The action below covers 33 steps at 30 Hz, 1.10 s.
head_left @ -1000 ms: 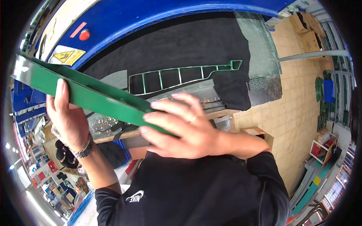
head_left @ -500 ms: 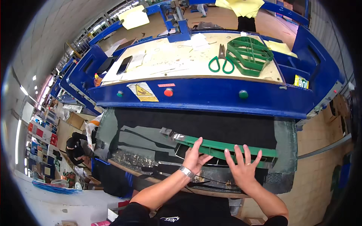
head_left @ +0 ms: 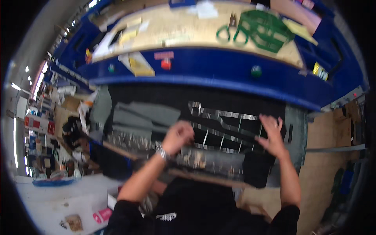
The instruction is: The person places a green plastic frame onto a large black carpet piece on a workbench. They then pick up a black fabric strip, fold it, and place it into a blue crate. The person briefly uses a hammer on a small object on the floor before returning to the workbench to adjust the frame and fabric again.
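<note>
A long cutting die (head_left: 223, 131) with thin silvery edges and cross bars lies on black sheet material (head_left: 152, 93) on the work surface. Near the die's left end is my left hand (head_left: 178, 138), its fingers bent and smeared by motion; whether it touches the die I cannot tell. My right hand (head_left: 273, 135) is at the die's right end, thumb and fingers spread apart, with the fingertips close to the upper edge. Grey-green scrap strips (head_left: 145, 115) lie left of the die.
Beyond the work surface runs a blue machine beam (head_left: 203, 68) with a red button (head_left: 166, 64) and green buttons. On the pale board (head_left: 172, 29) above it rest green-handled scissors (head_left: 233, 33) and another green die (head_left: 266, 31). A person in dark clothes (head_left: 71, 131) is at the left.
The die has tipped from showing its green side to showing its silvery edges and cross bars. My hands have moved apart toward its ends, and the view has tilted down.
</note>
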Each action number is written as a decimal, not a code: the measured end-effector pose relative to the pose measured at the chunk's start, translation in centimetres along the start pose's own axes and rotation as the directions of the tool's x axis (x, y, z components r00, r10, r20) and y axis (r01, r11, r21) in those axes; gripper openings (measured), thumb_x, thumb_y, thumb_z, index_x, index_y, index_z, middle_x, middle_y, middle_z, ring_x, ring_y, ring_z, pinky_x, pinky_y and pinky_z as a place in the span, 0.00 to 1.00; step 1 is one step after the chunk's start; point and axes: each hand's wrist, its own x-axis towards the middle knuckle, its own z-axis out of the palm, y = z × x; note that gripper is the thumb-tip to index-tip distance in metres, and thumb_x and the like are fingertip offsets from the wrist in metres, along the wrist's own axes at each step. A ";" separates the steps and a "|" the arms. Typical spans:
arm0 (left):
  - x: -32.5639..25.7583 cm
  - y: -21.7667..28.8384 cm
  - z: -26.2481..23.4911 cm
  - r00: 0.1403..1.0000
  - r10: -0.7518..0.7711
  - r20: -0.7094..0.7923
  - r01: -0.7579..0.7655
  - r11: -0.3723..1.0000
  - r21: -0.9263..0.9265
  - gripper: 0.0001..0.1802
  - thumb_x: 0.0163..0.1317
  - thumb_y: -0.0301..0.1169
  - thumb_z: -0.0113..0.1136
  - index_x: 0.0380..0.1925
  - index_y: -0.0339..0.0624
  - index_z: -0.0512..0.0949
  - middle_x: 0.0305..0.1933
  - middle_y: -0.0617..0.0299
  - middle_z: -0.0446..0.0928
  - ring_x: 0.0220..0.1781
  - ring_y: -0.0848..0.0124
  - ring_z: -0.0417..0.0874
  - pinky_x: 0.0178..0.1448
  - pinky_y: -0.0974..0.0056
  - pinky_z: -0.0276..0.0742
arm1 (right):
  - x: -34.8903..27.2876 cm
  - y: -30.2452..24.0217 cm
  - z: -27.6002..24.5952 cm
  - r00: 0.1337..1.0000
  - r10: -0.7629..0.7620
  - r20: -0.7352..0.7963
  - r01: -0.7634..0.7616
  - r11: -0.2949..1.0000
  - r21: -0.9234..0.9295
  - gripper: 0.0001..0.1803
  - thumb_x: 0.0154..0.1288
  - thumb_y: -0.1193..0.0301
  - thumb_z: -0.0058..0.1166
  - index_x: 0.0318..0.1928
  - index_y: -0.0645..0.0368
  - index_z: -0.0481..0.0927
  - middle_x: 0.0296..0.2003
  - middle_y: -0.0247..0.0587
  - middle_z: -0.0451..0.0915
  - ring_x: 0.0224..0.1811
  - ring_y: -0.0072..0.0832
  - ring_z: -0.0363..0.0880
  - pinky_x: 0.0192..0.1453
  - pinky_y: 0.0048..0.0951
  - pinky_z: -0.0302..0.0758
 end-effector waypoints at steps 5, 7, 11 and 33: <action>5.5 -4.2 -7.3 0.938 0.258 -0.232 -0.129 0.880 0.457 0.15 0.71 0.32 0.60 0.53 0.35 0.81 0.44 0.56 0.85 0.40 0.71 0.85 0.48 0.63 0.82 | 0.9 2.6 2.2 0.995 0.051 0.080 -0.059 0.994 0.093 0.50 0.49 0.69 0.76 0.74 0.51 0.66 0.68 0.47 0.72 0.75 0.42 0.64 0.81 0.55 0.41; 6.1 -4.3 -7.2 0.934 0.272 -0.230 -0.111 0.835 0.539 0.16 0.72 0.32 0.58 0.54 0.36 0.81 0.47 0.51 0.85 0.44 0.65 0.87 0.51 0.60 0.82 | 1.1 2.8 3.0 0.995 0.049 0.084 -0.057 0.993 0.104 0.50 0.48 0.69 0.77 0.74 0.51 0.67 0.68 0.46 0.72 0.74 0.41 0.64 0.81 0.54 0.43; 6.8 -5.0 -6.4 0.932 0.322 -0.168 -0.114 0.697 0.708 0.18 0.75 0.35 0.53 0.57 0.39 0.80 0.51 0.49 0.84 0.51 0.56 0.85 0.58 0.57 0.79 | 2.0 2.2 3.9 0.991 0.051 0.127 -0.064 0.993 0.098 0.50 0.48 0.66 0.78 0.73 0.50 0.68 0.67 0.45 0.73 0.74 0.42 0.65 0.81 0.54 0.43; 9.1 -10.8 -9.6 0.952 0.272 -0.138 -0.058 0.606 0.793 0.24 0.77 0.50 0.49 0.62 0.48 0.79 0.62 0.49 0.75 0.60 0.49 0.76 0.66 0.52 0.70 | -0.7 7.6 2.8 0.899 0.368 -0.237 -0.320 0.922 0.218 0.24 0.71 0.63 0.61 0.63 0.59 0.79 0.58 0.47 0.80 0.60 0.38 0.78 0.65 0.36 0.72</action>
